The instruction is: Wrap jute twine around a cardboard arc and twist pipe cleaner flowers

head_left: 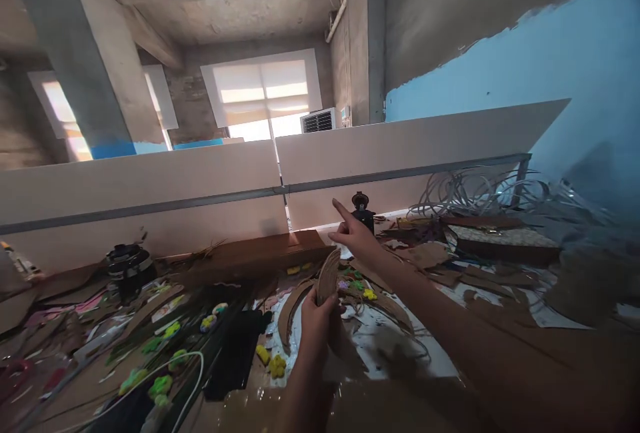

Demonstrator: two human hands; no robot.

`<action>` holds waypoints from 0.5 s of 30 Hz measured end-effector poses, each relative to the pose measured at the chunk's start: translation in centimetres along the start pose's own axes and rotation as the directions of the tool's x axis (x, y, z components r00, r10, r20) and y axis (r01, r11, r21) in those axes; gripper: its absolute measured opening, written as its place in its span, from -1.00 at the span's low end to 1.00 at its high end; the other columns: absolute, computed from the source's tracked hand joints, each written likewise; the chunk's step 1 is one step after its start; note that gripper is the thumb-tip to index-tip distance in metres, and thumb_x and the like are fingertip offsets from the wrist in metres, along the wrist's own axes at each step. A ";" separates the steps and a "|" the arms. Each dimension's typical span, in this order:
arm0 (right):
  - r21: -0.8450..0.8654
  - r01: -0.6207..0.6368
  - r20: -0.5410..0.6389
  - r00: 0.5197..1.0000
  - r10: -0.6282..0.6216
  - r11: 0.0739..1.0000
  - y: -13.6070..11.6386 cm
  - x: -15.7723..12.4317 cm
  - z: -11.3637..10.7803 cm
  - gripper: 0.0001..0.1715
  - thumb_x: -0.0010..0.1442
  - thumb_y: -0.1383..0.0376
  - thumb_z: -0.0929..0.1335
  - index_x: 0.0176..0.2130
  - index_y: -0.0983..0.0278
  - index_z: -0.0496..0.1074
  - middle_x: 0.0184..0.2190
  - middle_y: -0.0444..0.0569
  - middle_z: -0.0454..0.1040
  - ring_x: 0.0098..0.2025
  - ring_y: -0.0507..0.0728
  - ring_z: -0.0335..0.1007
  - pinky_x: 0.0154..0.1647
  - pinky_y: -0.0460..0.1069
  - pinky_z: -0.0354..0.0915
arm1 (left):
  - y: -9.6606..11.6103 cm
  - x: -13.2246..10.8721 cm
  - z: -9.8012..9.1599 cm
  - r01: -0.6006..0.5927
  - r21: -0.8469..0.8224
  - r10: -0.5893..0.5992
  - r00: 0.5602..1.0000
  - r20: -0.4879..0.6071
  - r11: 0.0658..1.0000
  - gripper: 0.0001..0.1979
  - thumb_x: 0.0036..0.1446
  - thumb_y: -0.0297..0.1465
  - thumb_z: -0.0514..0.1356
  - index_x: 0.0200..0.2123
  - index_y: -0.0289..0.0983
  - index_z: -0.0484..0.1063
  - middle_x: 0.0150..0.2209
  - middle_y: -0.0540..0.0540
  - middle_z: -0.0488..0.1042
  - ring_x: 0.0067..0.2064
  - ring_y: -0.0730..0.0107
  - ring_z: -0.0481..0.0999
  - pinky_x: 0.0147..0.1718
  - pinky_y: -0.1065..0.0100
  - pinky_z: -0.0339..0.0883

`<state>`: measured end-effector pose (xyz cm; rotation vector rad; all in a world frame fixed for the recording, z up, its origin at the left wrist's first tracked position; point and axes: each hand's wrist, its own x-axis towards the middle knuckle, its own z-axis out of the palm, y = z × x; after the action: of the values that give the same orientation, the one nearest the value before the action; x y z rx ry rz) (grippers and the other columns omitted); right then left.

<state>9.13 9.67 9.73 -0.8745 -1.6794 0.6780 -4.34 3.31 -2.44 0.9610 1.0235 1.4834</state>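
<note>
My left hand [316, 320] is closed round the lower end of a curved strip of brown cardboard [329, 274], which stands upright and bends toward the right at its top. Just above and right of it, my right hand [354, 233] is raised with the index finger stretched out and the thumb apart. Nothing shows in the right hand's fingers. Other curved cardboard strips [291, 316] lie on a white sheet [425, 346] around the left hand. Small yellow [370, 294], green and purple flower shapes lie among them.
A black round device [129, 270] stands at the left and a smaller black stand [363, 210] behind my right hand. Coiled white strips [450, 190] and a patterned box [503, 240] are at the right. A white cable [200, 380] crosses the left side. White panels [400, 146] border the table's back.
</note>
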 end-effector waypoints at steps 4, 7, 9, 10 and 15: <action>-0.022 0.031 0.102 0.994 -0.028 0.999 -1.2 -0.7 2.8 0.00 0.14 0.30 0.37 0.45 0.19 -0.07 -0.53 -0.29 0.19 -0.47 0.03 0.12 -0.40 -0.08 0.05 | -0.4 0.3 -0.1 -0.015 -0.025 0.015 1.000 0.002 1.000 -0.71 -0.20 -0.40 0.35 -0.31 -0.28 0.48 -0.50 -0.01 0.51 -0.54 0.38 0.46 -0.51 0.39 0.33; -0.013 0.033 0.174 0.984 -0.030 0.999 -2.1 -1.7 4.3 -0.02 0.16 0.32 0.37 0.44 0.15 -0.07 -0.50 -0.28 0.18 -0.46 0.03 0.12 -0.39 -0.07 0.05 | -0.7 0.5 -0.3 -0.017 -0.042 0.017 1.000 0.010 0.999 -0.72 -0.20 -0.39 0.37 -0.33 -0.28 0.46 -0.49 -0.04 0.51 -0.52 0.35 0.47 -0.51 0.36 0.35; -0.012 0.036 0.223 0.974 -0.032 0.999 -2.7 -2.5 5.0 -0.02 0.17 0.35 0.36 0.44 0.13 -0.07 -0.49 -0.27 0.19 -0.45 0.03 0.13 -0.38 -0.07 0.05 | -0.9 0.7 -0.4 -0.018 -0.055 0.019 1.000 0.018 0.998 -0.71 -0.19 -0.37 0.39 -0.34 -0.29 0.45 -0.47 -0.05 0.52 -0.51 0.33 0.48 -0.49 0.34 0.37; -0.017 0.039 0.244 0.969 -0.034 0.999 -3.0 -3.0 5.3 -0.02 0.17 0.35 0.36 0.44 0.12 -0.06 -0.49 -0.27 0.19 -0.45 0.03 0.13 -0.38 -0.07 0.05 | -1.0 0.9 -0.4 -0.019 -0.062 0.021 1.000 0.021 0.998 -0.70 -0.19 -0.37 0.40 -0.35 -0.29 0.44 -0.47 -0.04 0.51 -0.51 0.34 0.47 -0.49 0.34 0.38; -0.035 0.060 0.297 0.954 -0.047 0.998 -3.7 -5.3 6.2 -0.08 0.16 0.42 0.34 0.41 0.08 0.05 -0.49 -0.26 0.17 -0.44 0.04 0.11 -0.38 -0.06 0.05 | -1.2 1.6 -0.1 -0.012 -0.066 0.013 1.000 0.020 0.998 -0.74 0.05 -0.34 0.38 -0.24 -0.36 0.47 -0.32 -0.09 0.53 -0.35 0.30 0.53 -0.32 0.27 0.47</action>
<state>3.24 3.16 8.09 -0.7830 -1.9842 0.7669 -4.25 4.95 -3.52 0.9349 0.9501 1.5057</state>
